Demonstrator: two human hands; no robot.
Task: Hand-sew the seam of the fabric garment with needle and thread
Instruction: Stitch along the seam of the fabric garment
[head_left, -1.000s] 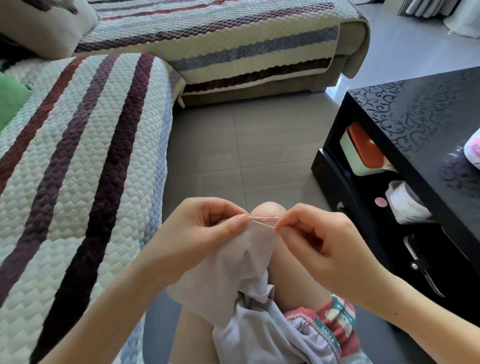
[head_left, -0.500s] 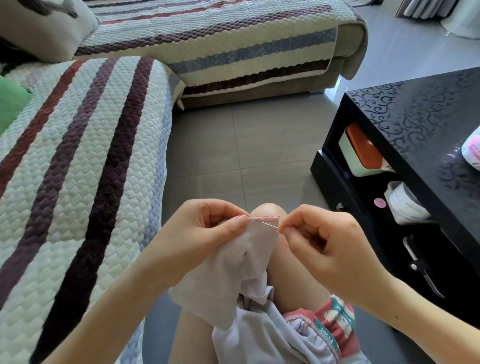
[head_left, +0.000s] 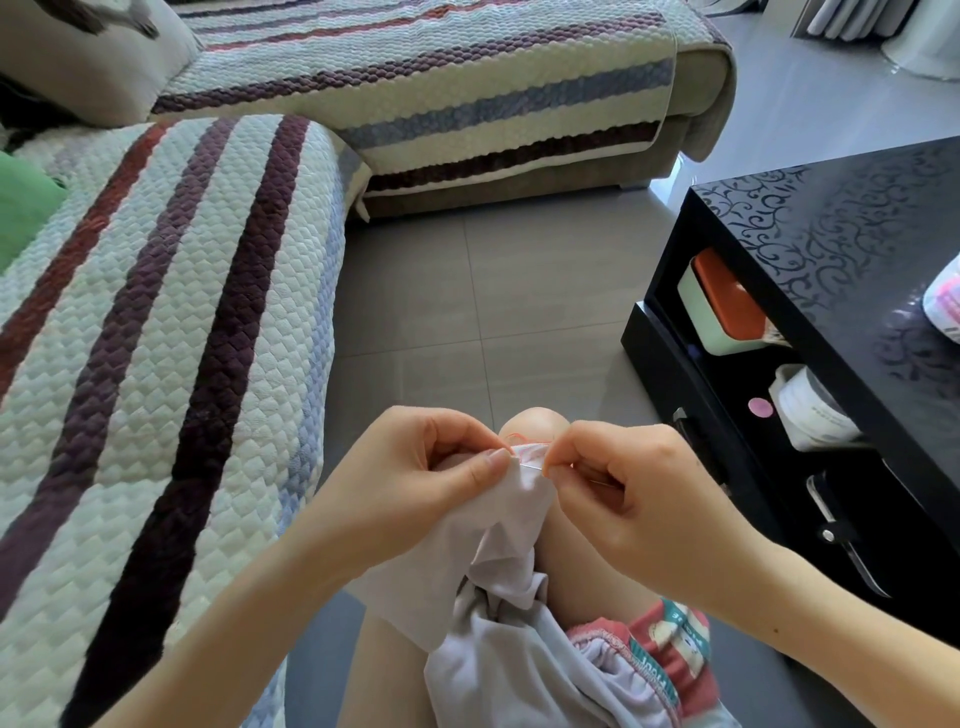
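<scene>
Closest, under both wrists, most of the garment (head_left: 498, 670) lies in a soft heap on the lap. I think this is so its weight does not tug on the bit being sewn. A pale flap of it goes up to the hands.

The left hand (head_left: 415, 488) has its thumb and fingers curled on the top edge and pinches it. It seems to keep the cloth tight and flat so the needle can go in at the right spot. The right hand (head_left: 639, 499) is curled too. Its thumb and first finger pinch the needle (head_left: 531, 467). Only a short shiny bit of it shows between the two hands. The point seems to be in the cloth, but it is too small to be sure.

The pink seam (head_left: 531, 451) sits between the two thumbs, just past the needle. A thin orange thread (head_left: 511, 435) makes a little loop just beyond the seam. The bare knee (head_left: 532, 423) is right behind the hands and may help keep the work steady.

Far off to the right of the right hand stands a black table (head_left: 831, 249). Far off to the left of the left hand is a stripy sofa cover (head_left: 156, 364).

A second ago the hands were a bit further apart and more of the needle showed. Now they are closer together, and the loop of thread shows by the seam.
</scene>
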